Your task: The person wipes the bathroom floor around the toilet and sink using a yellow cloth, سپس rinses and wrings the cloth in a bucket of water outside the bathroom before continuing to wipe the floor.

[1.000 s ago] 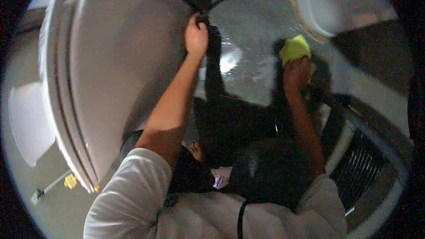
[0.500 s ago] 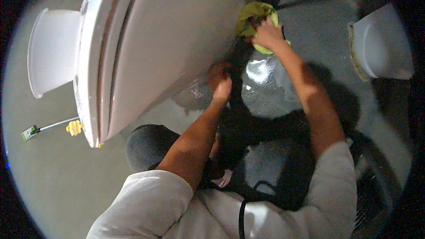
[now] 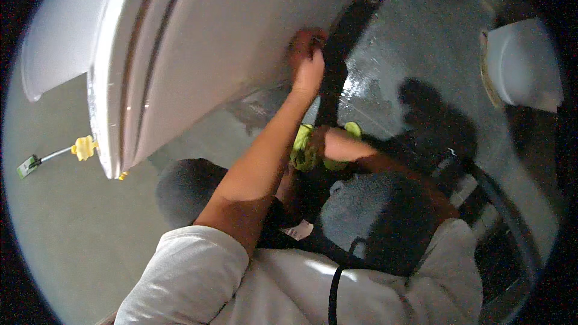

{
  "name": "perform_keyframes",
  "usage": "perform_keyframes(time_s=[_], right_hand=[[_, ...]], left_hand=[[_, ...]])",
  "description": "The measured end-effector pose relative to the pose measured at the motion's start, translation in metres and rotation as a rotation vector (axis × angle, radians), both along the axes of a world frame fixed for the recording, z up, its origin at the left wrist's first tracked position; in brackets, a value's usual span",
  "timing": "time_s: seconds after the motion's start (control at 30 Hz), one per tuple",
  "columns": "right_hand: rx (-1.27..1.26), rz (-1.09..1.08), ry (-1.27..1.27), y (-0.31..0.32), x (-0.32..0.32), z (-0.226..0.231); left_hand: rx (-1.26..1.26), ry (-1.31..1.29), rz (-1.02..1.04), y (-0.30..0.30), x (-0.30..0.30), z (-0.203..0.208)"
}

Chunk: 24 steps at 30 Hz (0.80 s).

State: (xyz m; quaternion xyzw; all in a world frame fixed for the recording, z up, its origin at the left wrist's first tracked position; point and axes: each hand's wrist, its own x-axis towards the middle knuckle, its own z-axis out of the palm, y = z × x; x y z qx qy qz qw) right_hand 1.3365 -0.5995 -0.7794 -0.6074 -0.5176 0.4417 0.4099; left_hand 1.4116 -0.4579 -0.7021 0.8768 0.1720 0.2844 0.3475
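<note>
Beside the big white panel point(image 3: 229, 36), left hand point(image 3: 309, 63) is shadowy (can't tell its grip); farther off it, right hand point(image 3: 330, 142) is clutching a yellow-green cloth point(image 3: 303, 151).

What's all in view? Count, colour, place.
Cloth: 1, yellow-green, in right grip
Big fixture: 1, off-white, upper left
Small fixture: 1, white, right edge
Bin, likely: 1, white, far left
Rod: 1, grey, left
Lump: 1, yellow, by rod
Tube: 1, black, lower right
Floor: 1, grey, below
Strap: 1, black, on shirt
Shirt: 1, white, bottom
Knees: 2, grey, lower
Left grip: 1, bare, by big fixture
Right grip: 1, bare, centre
</note>
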Motion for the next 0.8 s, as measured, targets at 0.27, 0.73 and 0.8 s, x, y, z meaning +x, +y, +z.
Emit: perform_keyframes(time_s=[0.27, 0.73, 0.8], right_hand=[[-0.425, -0.453, -0.417, -0.048, 0.184, 0.085], [-0.482, 0.264, -0.376, -0.133, -0.028, 0.042], [-0.440, 0.204, -0.237, -0.155, -0.019, -0.002]], left_hand=[[-0.003, 0.134, 0.038, -0.017, 0.029, -0.033], [0.112, 0.032, -0.365, -0.068, 0.120, -0.020], [0.097, 0.060, -0.435, -0.088, 0.135, -0.016]])
